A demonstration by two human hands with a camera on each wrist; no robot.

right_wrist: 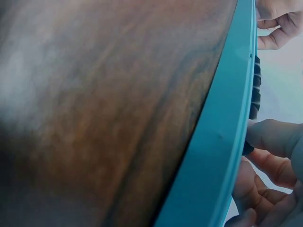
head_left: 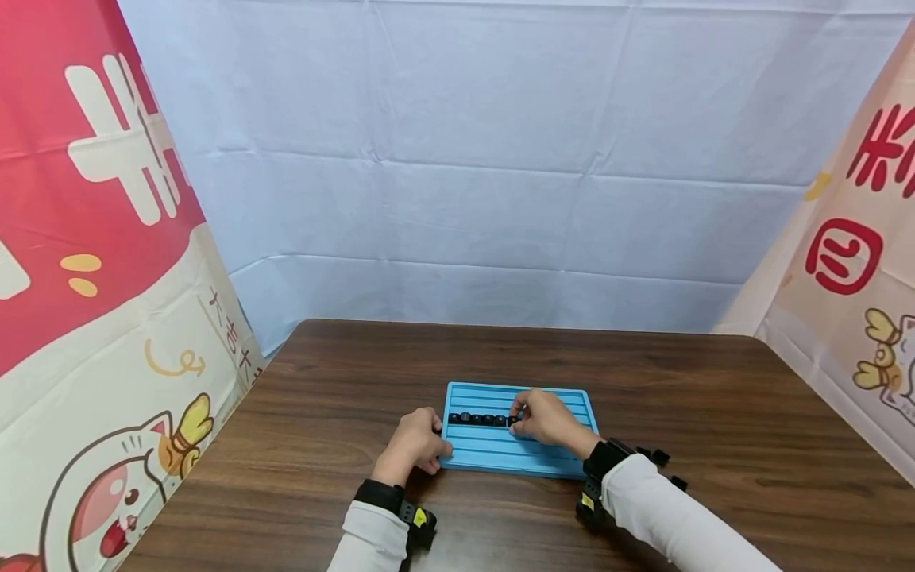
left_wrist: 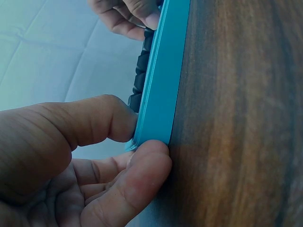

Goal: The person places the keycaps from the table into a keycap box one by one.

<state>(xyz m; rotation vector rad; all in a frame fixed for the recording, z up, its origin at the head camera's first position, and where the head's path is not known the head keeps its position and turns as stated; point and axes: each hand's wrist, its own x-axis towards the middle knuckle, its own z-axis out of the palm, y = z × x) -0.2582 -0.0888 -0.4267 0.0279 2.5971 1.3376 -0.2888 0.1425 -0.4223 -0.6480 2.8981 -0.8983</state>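
A light-blue ridged tray [head_left: 493, 457] lies on the table with a row of small black keycaps [head_left: 476, 419] standing in one of its grooves. My left hand [head_left: 415, 442] grips the tray's left edge; in the left wrist view the thumb [left_wrist: 102, 118] is on the rim and a finger [left_wrist: 137, 182] is against the side wall. Over the tray, my right hand [head_left: 550, 418] pinches a black keycap [right_wrist: 247, 149] between thumb and fingers at the right end of the row. The fingers partly cover that keycap, so whether it touches the groove cannot be told.
The dark wooden table [head_left: 343, 373] extends around the tray on all sides. A pale blue cloth [head_left: 472, 199] hangs behind it. Printed cloths stand at the left [head_left: 107, 334] and right [head_left: 851, 318]. Both wrists wear black camera straps.
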